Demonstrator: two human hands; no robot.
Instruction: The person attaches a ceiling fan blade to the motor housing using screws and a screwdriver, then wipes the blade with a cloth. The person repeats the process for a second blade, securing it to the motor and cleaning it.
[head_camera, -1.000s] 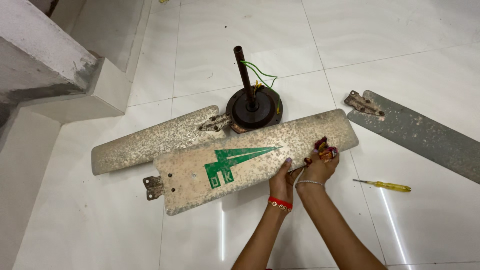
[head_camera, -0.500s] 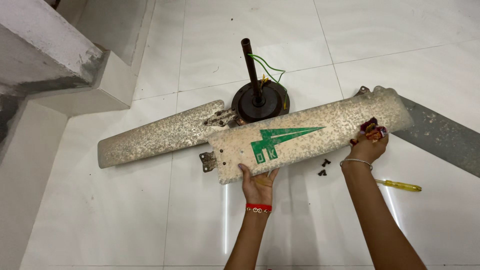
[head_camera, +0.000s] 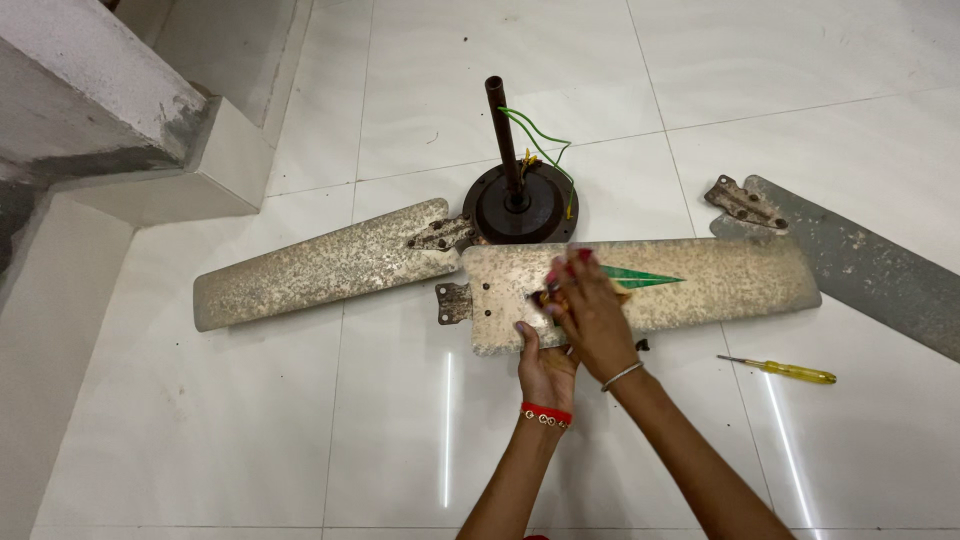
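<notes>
The loose fan blade (head_camera: 700, 285) lies flat on the floor, its long axis running left to right under both hands. The left hand (head_camera: 545, 365) grips its near edge. The right hand (head_camera: 590, 310), fingers curled around a small tool, rests on top near the bracket end (head_camera: 455, 302).

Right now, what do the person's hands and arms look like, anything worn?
Both forearms are bare, no sleeves in view. The left hand has a red beaded band at the wrist. The right hand has a thin silver bangle at the wrist and red-painted nails. No gloves.
</notes>
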